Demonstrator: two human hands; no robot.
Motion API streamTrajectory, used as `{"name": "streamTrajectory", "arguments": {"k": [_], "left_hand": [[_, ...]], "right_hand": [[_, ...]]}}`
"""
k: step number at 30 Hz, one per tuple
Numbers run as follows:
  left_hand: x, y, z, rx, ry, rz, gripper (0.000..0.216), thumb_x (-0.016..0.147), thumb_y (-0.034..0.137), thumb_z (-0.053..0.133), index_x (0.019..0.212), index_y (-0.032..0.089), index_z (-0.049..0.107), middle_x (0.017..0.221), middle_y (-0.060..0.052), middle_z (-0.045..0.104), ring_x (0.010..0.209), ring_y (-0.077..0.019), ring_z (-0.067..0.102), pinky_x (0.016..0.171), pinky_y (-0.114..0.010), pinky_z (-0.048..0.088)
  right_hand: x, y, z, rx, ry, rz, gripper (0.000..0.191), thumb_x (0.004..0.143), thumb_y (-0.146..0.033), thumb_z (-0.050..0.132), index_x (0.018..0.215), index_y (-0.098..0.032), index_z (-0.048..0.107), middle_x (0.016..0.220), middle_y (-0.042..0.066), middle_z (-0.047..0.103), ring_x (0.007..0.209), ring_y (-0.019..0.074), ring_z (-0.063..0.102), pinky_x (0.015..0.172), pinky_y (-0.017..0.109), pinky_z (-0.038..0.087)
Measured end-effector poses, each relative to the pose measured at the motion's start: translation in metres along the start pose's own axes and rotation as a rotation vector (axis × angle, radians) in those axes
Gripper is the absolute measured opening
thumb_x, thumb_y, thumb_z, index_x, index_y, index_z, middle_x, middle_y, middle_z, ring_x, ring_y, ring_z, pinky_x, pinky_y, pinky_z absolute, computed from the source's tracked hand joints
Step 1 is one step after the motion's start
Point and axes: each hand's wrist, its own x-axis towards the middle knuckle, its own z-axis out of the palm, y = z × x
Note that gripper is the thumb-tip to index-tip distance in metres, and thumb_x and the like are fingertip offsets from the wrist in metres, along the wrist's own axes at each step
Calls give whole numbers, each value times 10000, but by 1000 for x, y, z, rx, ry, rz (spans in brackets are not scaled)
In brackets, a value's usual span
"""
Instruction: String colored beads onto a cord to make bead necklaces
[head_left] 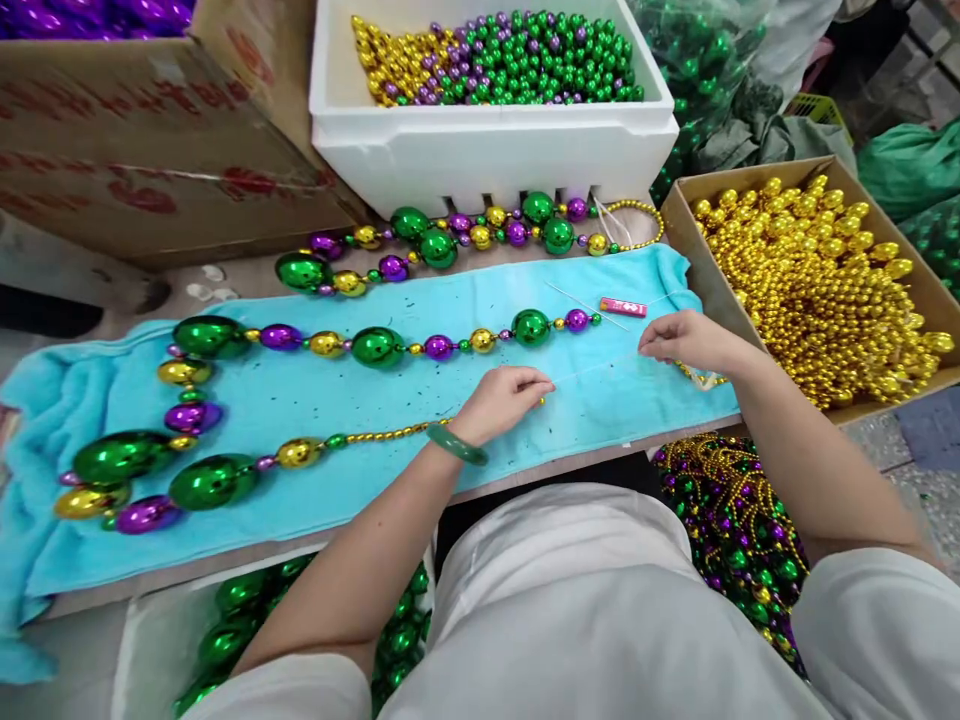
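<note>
My left hand (507, 400), with a green bangle (456, 444) at the wrist, pinches a thin clear thread (596, 371) beside the end of a string of small gold beads (397, 433). The thread runs to my right hand (679, 340), whose fingers are pressed together on its other end. From the gold beads, a strand of large green, purple and gold beads (377, 346) loops around the left of a turquoise towel (300, 385). Near my right hand lie a pink printed tube-like item (623, 307) and thin white sticks or needles (574, 297). More small gold beads (697, 374) sit under my right wrist.
A white foam box (495, 150) of small beads stands behind, with a finished-looking beaded necklace (439, 248) before it. A cardboard box (840, 290) of gold beads is at right, another carton (150, 140) at left. Bead strands (739, 520) fill the space below the table edge.
</note>
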Motion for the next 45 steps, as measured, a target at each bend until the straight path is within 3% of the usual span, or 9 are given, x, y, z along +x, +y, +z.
{"name": "streamTrajectory", "arguments": {"k": [4, 10, 16, 24, 29, 33, 36, 40, 45], "left_hand": [[-6, 8, 4, 384, 8, 43, 298, 863, 329, 460, 884, 189, 723, 803, -36, 678, 756, -164, 593, 714, -270, 438], [-3, 32, 29, 868, 173, 176, 248, 840, 279, 514, 942, 145, 696, 1082, -131, 599, 1064, -310, 484, 850, -387, 439], [12, 44, 43, 876, 271, 208, 319, 895, 222, 429, 1163, 141, 583, 1113, -111, 582, 1020, -269, 473, 872, -375, 445], [27, 26, 52, 948, 187, 321, 293, 891, 139, 403, 1102, 170, 604, 1080, -104, 592, 949, -249, 492, 770, -359, 463], [35, 16, 55, 925, 216, 319, 256, 895, 158, 406, 1002, 173, 639, 968, -108, 604, 924, -252, 513, 748, -362, 447], [42, 21, 55, 827, 238, 238, 243, 900, 220, 426, 910, 171, 664, 923, -100, 611, 916, -249, 524, 761, -351, 449], [44, 27, 52, 690, 247, 208, 214, 865, 192, 457, 855, 156, 667, 909, -96, 617, 902, -236, 544, 799, -345, 444], [41, 31, 45, 363, 259, 146, 155, 795, 161, 502, 808, 148, 656, 829, -52, 638, 772, -171, 569, 754, -296, 442], [37, 26, 41, -45, 290, 26, 130, 742, 249, 565, 782, 154, 644, 645, 12, 595, 583, -110, 513, 589, -235, 405]], "right_hand": [[7, 23, -11, -245, 89, 67, 152, 728, -269, 613, 791, -160, 697, 728, 39, 650, 672, 158, 554, 634, 295, 412], [25, 19, -26, -616, 604, 49, 273, 845, -230, 456, 925, -154, 705, 968, 130, 673, 905, 269, 580, 708, 347, 407], [58, 6, -9, -677, 479, -126, 276, 869, -172, 422, 965, -132, 677, 1029, 148, 651, 982, 272, 542, 760, 342, 396], [42, 35, -42, -561, 715, 17, 263, 833, -182, 435, 912, -157, 685, 899, 96, 686, 809, 224, 586, 685, 305, 401], [13, 48, -66, -675, 676, 184, 216, 769, -173, 502, 835, -142, 705, 783, 94, 681, 730, 224, 587, 622, 303, 387], [12, 57, -40, -816, 379, 128, 211, 765, -181, 552, 910, -157, 703, 898, 113, 680, 798, 225, 584, 632, 300, 381], [13, 69, -24, -828, 336, 40, 195, 807, -251, 555, 897, -143, 690, 907, 133, 655, 882, 252, 554, 662, 318, 395], [1, 76, -21, -676, 522, -104, 118, 800, -234, 565, 753, -150, 634, 826, 116, 617, 848, 249, 539, 711, 355, 413], [-30, 60, 7, -96, 751, -330, 186, 868, -260, 510, 1048, -211, 519, 825, 35, 597, 703, 165, 568, 633, 309, 458]]}}
